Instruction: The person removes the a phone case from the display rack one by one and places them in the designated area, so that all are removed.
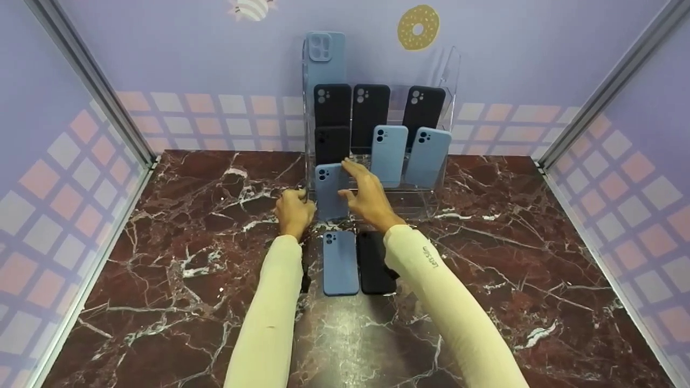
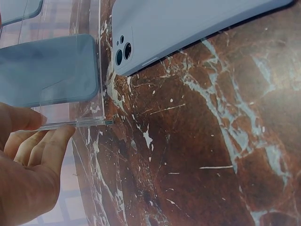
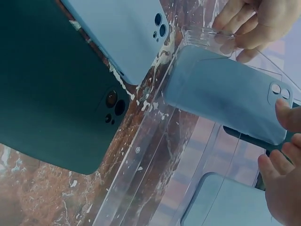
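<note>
My left hand (image 1: 294, 211) pinches the left side edge of a clear acrylic stand (image 2: 75, 125), thumb on one face and fingers on the other. A blue phone case (image 1: 330, 200) leans in the stand's lowest tier, at the left end. My right hand (image 1: 372, 196) is at this case's upper right, fingers extended and thumb apart from them. In the right wrist view, one fingertip (image 3: 282, 110) rests on the case near its camera holes, while the other fingers lie beside its edge. Behind it leans a black phone case (image 1: 332, 141).
Higher tiers hold several black cases (image 1: 370, 116), two light blue cases (image 1: 389, 156) and a larger blue one (image 1: 331, 70). A blue case (image 1: 340, 264) and a black case (image 1: 374, 269) lie on the marble-patterned table (image 1: 188, 242) in front. Patterned walls (image 1: 215, 64) enclose the table.
</note>
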{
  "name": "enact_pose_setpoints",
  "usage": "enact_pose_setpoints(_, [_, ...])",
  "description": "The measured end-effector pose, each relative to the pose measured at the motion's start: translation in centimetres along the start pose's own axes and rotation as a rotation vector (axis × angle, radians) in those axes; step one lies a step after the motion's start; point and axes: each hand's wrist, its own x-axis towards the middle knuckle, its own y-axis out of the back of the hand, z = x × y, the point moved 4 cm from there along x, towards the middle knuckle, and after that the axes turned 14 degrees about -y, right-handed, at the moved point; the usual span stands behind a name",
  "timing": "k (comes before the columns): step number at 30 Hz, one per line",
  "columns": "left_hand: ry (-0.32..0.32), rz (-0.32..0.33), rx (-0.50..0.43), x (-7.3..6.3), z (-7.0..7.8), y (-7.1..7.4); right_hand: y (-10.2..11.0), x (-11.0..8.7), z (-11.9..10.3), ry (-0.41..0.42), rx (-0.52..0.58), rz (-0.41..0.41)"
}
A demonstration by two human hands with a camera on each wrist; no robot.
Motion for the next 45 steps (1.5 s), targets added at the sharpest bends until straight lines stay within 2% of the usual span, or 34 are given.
enact_pose_setpoints(3, [-0.005,0.0,0.002,0.0,0.1,0.0,-0.1,0.1,-0.1,0.017,-0.012,0.011])
enact_pose_setpoints(8, [0.0,0.0,0.004,0.0,0.0,0.0,0.1,0.3,-0.1,0.066,-0.013,0.089])
enact_pose_setpoints(14, [0.0,0.012,-0.016,0.0,0.0,0.1,0.1,0.4,0.1,0.097,0.054,0.177])
enact_pose_setpoints(15, [-0.012,0.029,-0.018,0.2,-0.5,-0.2,0.1,0.5,0.1,0.102,0.072,0.193])
enact_pose_setpoints(18, [-0.021,0.038,-0.02,0.1,-0.4,-0.1,0.1,0.5,0.3,0.116,0.104,0.243])
enact_pose_setpoints(21, [-0.028,0.03,-0.009,0.2,-0.4,-0.2,0.1,0.4,0.6,0.12,0.129,0.286])
enact_pose_setpoints(22, [-0.019,0.013,-0.006,0.0,0.1,0.0,0.1,0.4,0.7,0.121,0.134,0.297])
enact_pose_setpoints(30, [0.001,-0.002,0.008,0.1,0.0,0.0,0.2,0.0,0.9,0.175,0.209,0.337])
enact_pose_setpoints(38, [0.005,0.0,0.003,0.1,-0.1,0.0,2.2,-0.7,-0.1,0.291,0.274,0.429])
enact_pose_setpoints(45, [0.019,-0.01,-0.013,0.2,-0.3,-0.1,4.6,-1.8,-0.6,0.349,0.262,0.427])
